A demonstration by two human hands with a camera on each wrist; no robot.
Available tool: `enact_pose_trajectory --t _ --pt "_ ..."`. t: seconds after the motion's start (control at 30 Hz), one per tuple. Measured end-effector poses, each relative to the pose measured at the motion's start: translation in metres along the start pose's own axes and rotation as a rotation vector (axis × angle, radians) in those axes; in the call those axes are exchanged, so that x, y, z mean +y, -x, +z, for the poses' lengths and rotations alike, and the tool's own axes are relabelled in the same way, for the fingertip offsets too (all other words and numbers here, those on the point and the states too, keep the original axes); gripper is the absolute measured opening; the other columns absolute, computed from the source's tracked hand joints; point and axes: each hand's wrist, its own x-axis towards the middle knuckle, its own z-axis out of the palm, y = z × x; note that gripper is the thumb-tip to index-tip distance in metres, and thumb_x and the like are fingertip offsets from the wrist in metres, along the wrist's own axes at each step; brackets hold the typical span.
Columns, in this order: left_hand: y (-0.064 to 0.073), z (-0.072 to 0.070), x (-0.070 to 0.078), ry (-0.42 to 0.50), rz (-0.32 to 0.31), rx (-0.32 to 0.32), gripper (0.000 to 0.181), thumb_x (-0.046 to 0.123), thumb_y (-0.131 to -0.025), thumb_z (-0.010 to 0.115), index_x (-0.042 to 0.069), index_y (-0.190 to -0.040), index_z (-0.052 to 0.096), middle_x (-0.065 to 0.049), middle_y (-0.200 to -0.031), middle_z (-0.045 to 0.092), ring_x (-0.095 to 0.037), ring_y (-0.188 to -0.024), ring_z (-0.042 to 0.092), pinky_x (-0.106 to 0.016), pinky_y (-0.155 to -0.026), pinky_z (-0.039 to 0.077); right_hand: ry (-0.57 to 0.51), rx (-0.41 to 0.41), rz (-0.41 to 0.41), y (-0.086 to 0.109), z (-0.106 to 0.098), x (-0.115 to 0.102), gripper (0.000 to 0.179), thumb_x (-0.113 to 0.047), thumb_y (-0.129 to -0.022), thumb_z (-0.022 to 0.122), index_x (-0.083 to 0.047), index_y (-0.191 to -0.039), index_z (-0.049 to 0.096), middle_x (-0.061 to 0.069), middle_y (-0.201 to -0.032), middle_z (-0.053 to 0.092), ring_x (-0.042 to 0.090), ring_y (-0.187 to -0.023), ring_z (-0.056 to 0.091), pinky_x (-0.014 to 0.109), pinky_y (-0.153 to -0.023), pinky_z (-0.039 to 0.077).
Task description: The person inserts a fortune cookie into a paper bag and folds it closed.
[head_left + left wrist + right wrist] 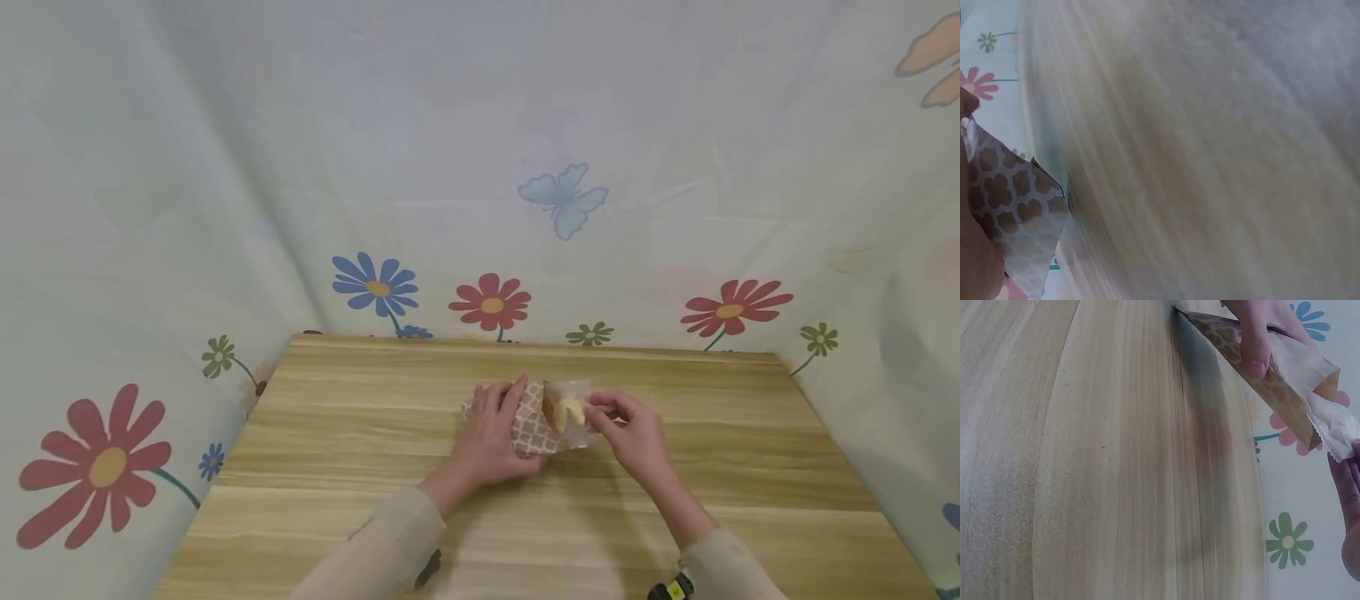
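My left hand (pixel 491 442) grips a tan paper bag (pixel 531 429) with a white lattice pattern, thumb on the near side and fingers over the far side. From the bag's open right end sticks out a clear plastic packet (pixel 581 435), with a pale yellow, curved piece like a fortune cookie (pixel 568 412) inside. The fingertips of my right hand (pixel 633 429) pinch the packet's outer edge. In the right wrist view the packet (pixel 1335 428) is partly inside the bag's mouth (pixel 1319 419). The left wrist view shows only the bag's patterned side (pixel 1016 200) beside the hand.
A wood-grain table (pixel 337 417) lies under both hands. White cloth (pixel 420 167) printed with flowers and butterflies hangs behind it and along both sides. A dark strap with a yellow mark (pixel 675 587) sits at the right sleeve.
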Motion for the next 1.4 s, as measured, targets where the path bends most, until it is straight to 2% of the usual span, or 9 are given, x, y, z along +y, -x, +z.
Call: enact_pose_trajectory --t 0.3,0.53,0.87,1.1,1.27,1.4 --pt "-0.002 0.000 0.004 -0.022 -0.001 -0.006 0.127 0.063 -0.073 0.086 0.021 -0.172 0.017 -0.012 -0.157 0.040 -0.029 -0.145 0.043 -0.058 -0.130 0.015 0.043 -0.036 -0.029 -0.003 0.001 -0.001 0.016 -0.006 -0.095 0.081 0.003 -0.108 0.079 0.013 -0.093 0.078 0.007 -0.081 0.069 0.019 -0.074 0.060" --pt "-0.003 -0.001 0.010 -0.013 0.002 -0.014 0.128 0.062 -0.073 0.087 0.020 -0.171 0.017 -0.013 -0.156 0.040 -0.030 -0.145 0.043 -0.059 -0.130 0.015 0.098 -0.074 -0.045 -0.006 0.009 -0.007 0.015 -0.005 -0.094 0.082 -0.001 -0.108 0.079 0.008 -0.093 0.079 0.011 -0.084 0.071 0.022 -0.075 0.061" --pt "-0.004 -0.001 0.014 0.016 0.012 0.004 0.128 0.061 -0.072 0.087 0.020 -0.171 0.018 -0.013 -0.155 0.040 -0.031 -0.142 0.045 -0.059 -0.130 0.015 0.111 -0.131 -0.059 -0.004 0.016 -0.012 0.016 -0.005 -0.094 0.082 -0.003 -0.110 0.079 0.008 -0.097 0.080 0.019 -0.090 0.075 0.024 -0.075 0.062" --pt "-0.004 -0.001 0.016 0.070 0.017 0.002 0.127 0.059 -0.072 0.088 0.019 -0.171 0.019 -0.013 -0.156 0.038 -0.031 -0.144 0.042 -0.057 -0.130 0.013 0.144 -0.191 -0.108 -0.001 0.007 -0.017 0.022 -0.005 -0.092 0.083 -0.003 -0.114 0.079 0.011 -0.104 0.081 0.023 -0.093 0.078 0.025 -0.075 0.063" --pt "-0.004 0.000 0.014 0.087 0.029 0.027 0.128 0.058 -0.071 0.089 0.020 -0.171 0.020 -0.013 -0.155 0.039 -0.031 -0.142 0.043 -0.057 -0.130 0.015 0.177 -0.245 -0.133 0.001 -0.005 -0.021 0.022 -0.003 -0.092 0.083 -0.004 -0.113 0.079 0.008 -0.101 0.081 0.019 -0.087 0.077 0.025 -0.071 0.062" --pt "-0.004 0.001 0.013 0.086 0.041 0.047 0.128 0.056 -0.069 0.091 0.019 -0.170 0.021 -0.012 -0.153 0.040 -0.030 -0.140 0.045 -0.059 -0.129 0.018 0.202 -0.284 -0.125 0.001 -0.005 -0.022 0.019 -0.005 -0.093 0.083 -0.006 -0.111 0.078 0.006 -0.102 0.080 0.016 -0.088 0.076 0.024 -0.072 0.062"
